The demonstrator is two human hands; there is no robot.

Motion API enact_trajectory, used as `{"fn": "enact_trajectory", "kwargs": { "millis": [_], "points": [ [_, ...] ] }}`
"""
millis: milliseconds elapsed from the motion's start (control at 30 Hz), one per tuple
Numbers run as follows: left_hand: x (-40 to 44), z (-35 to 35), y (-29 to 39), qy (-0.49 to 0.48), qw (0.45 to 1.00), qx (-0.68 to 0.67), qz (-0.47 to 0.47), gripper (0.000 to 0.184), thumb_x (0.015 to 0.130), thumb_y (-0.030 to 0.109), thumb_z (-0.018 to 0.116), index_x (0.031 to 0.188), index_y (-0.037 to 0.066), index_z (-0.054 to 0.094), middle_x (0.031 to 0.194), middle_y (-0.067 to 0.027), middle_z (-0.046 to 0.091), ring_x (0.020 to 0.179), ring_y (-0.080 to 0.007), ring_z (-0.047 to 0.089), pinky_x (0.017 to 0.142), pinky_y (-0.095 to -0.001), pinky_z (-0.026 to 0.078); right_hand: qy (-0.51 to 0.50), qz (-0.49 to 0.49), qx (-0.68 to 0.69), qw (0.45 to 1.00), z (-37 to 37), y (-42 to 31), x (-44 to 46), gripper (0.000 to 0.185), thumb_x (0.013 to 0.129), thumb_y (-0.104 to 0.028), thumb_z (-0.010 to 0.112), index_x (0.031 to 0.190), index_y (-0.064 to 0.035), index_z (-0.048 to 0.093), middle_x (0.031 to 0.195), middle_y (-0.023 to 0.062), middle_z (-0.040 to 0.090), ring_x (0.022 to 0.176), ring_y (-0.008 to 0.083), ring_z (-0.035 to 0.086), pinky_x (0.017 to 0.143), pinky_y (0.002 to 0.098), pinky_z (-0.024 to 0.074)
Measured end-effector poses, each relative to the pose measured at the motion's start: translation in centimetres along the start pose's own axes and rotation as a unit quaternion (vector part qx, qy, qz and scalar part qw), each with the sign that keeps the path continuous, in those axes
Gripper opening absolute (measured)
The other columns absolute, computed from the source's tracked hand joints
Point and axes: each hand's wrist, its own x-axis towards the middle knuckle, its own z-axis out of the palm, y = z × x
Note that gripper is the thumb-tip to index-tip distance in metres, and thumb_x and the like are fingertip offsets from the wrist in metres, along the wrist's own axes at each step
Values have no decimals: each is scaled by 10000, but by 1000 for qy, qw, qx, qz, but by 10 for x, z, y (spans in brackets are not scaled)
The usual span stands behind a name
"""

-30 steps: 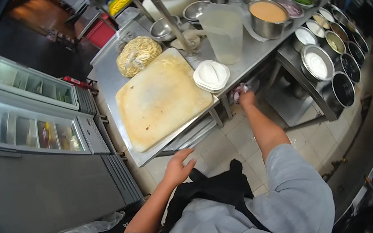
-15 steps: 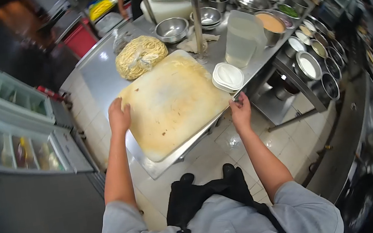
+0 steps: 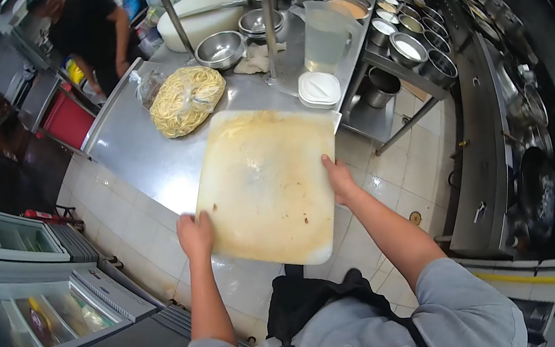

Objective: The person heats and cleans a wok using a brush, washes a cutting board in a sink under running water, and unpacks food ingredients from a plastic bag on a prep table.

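Note:
A large stained cutting board (image 3: 268, 185) is between my hands, its near part sticking out past the steel table's edge. My left hand (image 3: 195, 234) grips its left edge near the lower corner. My right hand (image 3: 340, 178) holds the right edge, with the thumb on top and the other fingers hidden beneath. Just beyond the board's far edge lies a bag of yellow noodles (image 3: 188, 101). White square lids or containers (image 3: 319, 89) are stacked near its far right corner.
Steel bowls (image 3: 220, 50), a translucent pitcher (image 3: 325, 37) and a post (image 3: 269, 24) stand on the steel table (image 3: 137, 144). A person (image 3: 88, 36) stands at the far left. Freezers (image 3: 39, 309) line the left; a stove (image 3: 526, 158) runs along the right.
The board has shifted toward me and over the table's near edge. Both hands now grip it at its sides. The pink item earlier in my right hand is gone from view. A person has appeared at upper left.

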Motion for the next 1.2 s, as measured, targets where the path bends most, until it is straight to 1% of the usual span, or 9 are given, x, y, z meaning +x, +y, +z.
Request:
{"fn": "enact_trajectory", "kwargs": {
  "millis": [133, 300, 500, 700, 800, 867, 933, 1100, 1200],
  "points": [
    [-45, 5, -65, -158, 925, -276, -207, 552, 942, 470, 429, 1074, -48, 566, 1050, -202, 608, 960, -276, 580, 843, -371, 451, 28, 25, -96, 995, -5, 28, -56, 538, 938, -445, 495, 1126, 55, 565, 1051, 167, 635, 928, 250, 615, 800, 371, 498],
    [-132, -11, -43, -302, 790, -502, -184, 631, 978, 532, 294, 1422, 84, 321, 1389, -105, 419, 1225, -275, 436, 1019, -422, 374, 74, -134, -143, 978, -57, 60, -120, 561, 911, -481, 518, 823, 62, 628, 771, 190, 640, 698, 244, 600, 693, 382, 476],
    [-268, 16, 71, -395, 797, -457, -2, 652, 971, 541, 323, 1397, 49, 348, 1303, -109, 478, 1133, -277, 489, 957, -422, 418, 281, -129, -75, 948, -256, 96, -276, 654, 875, -580, 492, 750, 52, 607, 767, 258, 613, 739, 354, 597, 737, 416, 460],
    [-457, 100, 193, -573, 760, -257, 166, 582, 959, 519, 392, 1228, 18, 518, 1147, -95, 573, 985, -223, 562, 849, -360, 468, 538, -120, 143, 822, -459, 214, -522, 523, 876, -478, 581, 805, 38, 634, 732, 125, 629, 676, 193, 565, 674, 364, 467],
    [-595, 88, 256, -701, 666, -215, 135, 608, 962, 510, 382, 1281, 3, 482, 1215, -131, 553, 1050, -264, 560, 898, -392, 459, 538, -160, 310, 767, -504, 237, -671, 395, 898, -380, 594, 963, 8, 627, 870, 106, 650, 761, 190, 607, 705, 342, 498],
    [-670, 89, 282, -769, 590, -199, 142, 604, 970, 493, 377, 1273, -18, 485, 1186, -146, 571, 1048, -278, 574, 901, -408, 466, 396, -305, 438, 747, -524, 267, -757, 371, 931, -278, 549, 1161, 12, 525, 1102, 151, 607, 982, 242, 623, 836, 389, 529],
    [-743, 82, 308, -800, 547, -196, 150, 600, 974, 482, 376, 1246, -38, 501, 1137, -154, 597, 1019, -279, 594, 882, -413, 479, 320, -303, 534, 722, -522, 294, -819, 446, 926, -250, 539, 1252, 48, 472, 1164, 174, 588, 1036, 286, 613, 863, 409, 523],
    [-893, 104, 360, -895, 365, -50, 251, 601, 992, 485, 295, 1347, 17, 424, 1295, -132, 512, 1162, -262, 517, 979, -394, 421, 463, -342, 474, 666, -531, 334, -895, 444, 871, -163, 540, 1238, 78, 479, 1140, 203, 596, 987, 304, 632, 843, 406, 530],
    [-981, 148, 393, -892, 327, 9, 313, 632, 980, 513, 316, 1314, -2, 468, 1261, -152, 538, 1114, -251, 552, 958, -368, 432, 508, -390, 479, 600, -551, 338, -917, 442, 826, -111, 541, 1213, 97, 491, 1100, 216, 610, 951, 318, 642, 827, 414, 537]
  ]
}}
